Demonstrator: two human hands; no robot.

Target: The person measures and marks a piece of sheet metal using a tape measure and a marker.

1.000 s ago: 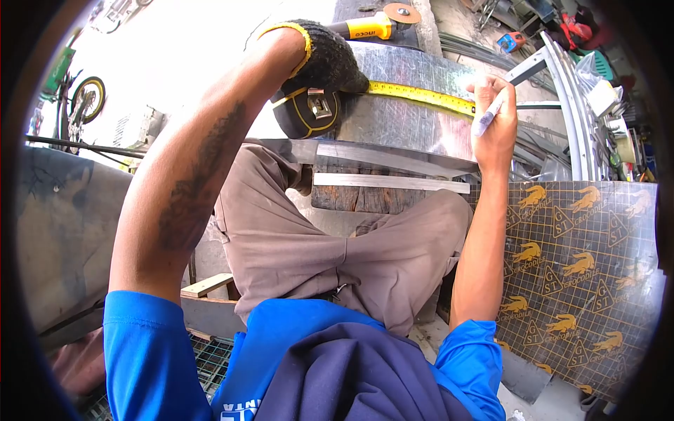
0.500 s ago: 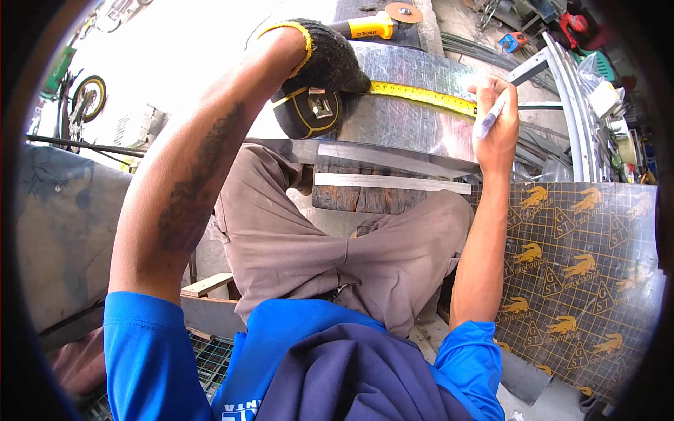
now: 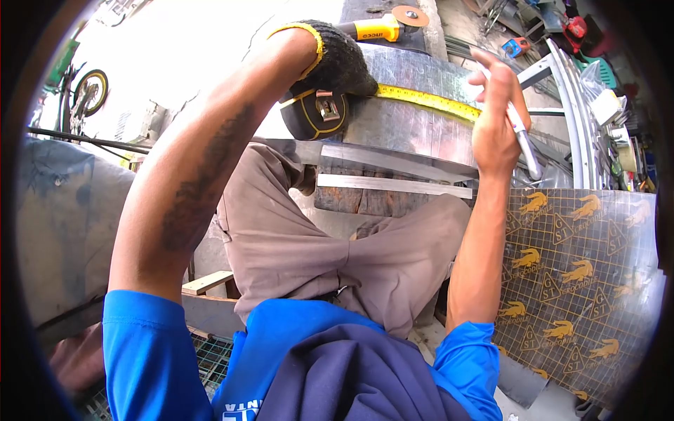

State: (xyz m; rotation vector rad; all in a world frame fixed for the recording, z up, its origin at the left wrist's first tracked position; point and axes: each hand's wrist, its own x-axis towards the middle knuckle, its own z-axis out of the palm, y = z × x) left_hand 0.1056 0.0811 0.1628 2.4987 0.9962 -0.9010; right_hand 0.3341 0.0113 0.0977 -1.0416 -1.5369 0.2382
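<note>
My left hand (image 3: 337, 63), in a black knit glove with a yellow cuff, is closed on a tape measure (image 3: 309, 123) with a black case. Its yellow blade (image 3: 425, 100) runs out from the gloved fingertips to the right, across a shiny sheet of metal (image 3: 407, 67). Bare, my right hand (image 3: 498, 116) is at the blade's far end and holds a white marker (image 3: 523, 137) slanting between the fingers. The blade's tip is hidden behind that hand.
An angle grinder (image 3: 382, 29) with a brown disc lies beyond the metal sheet. Pale metal strips (image 3: 393, 185) lie over a dark wooden block (image 3: 372, 202) before my knees. A crocodile-printed board (image 3: 576, 281) stands at right, beside a metal frame (image 3: 569, 105).
My right hand has lifted and turned, and the marker now slants with its lower end to the right of the wrist. The view has shifted slightly; the left hand keeps its hold.
</note>
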